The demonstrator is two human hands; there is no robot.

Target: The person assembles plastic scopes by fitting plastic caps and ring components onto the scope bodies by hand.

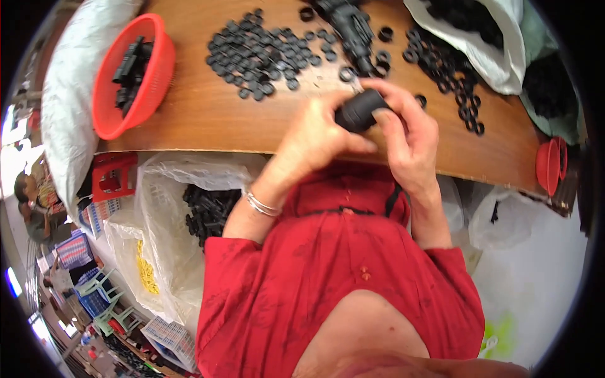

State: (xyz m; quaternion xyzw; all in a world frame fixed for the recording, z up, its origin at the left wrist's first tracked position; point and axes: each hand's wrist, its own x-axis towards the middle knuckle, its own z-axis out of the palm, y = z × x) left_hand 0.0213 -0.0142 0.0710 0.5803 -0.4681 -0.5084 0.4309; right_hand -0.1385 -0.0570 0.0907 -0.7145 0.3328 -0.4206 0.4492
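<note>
Both hands meet over the near edge of a brown wooden table (208,120). My left hand (315,135) grips a black cylindrical plastic part (359,110) from the left side. My right hand (409,135) closes on the same part from the right, thumb pressed on its end. A wide scatter of small black rings (258,53) lies on the table beyond the hands. Another scatter of black rings (447,69) lies to the right. A row of black assembled parts (350,28) lies between the two scatters.
A red mesh basket (132,75) with black parts sits at the table's left. A white plastic bag (479,38) with black parts lies at the back right. A small red bowl (550,165) sits at the right edge. Clear bags (183,220) of black parts stand below the table on the left.
</note>
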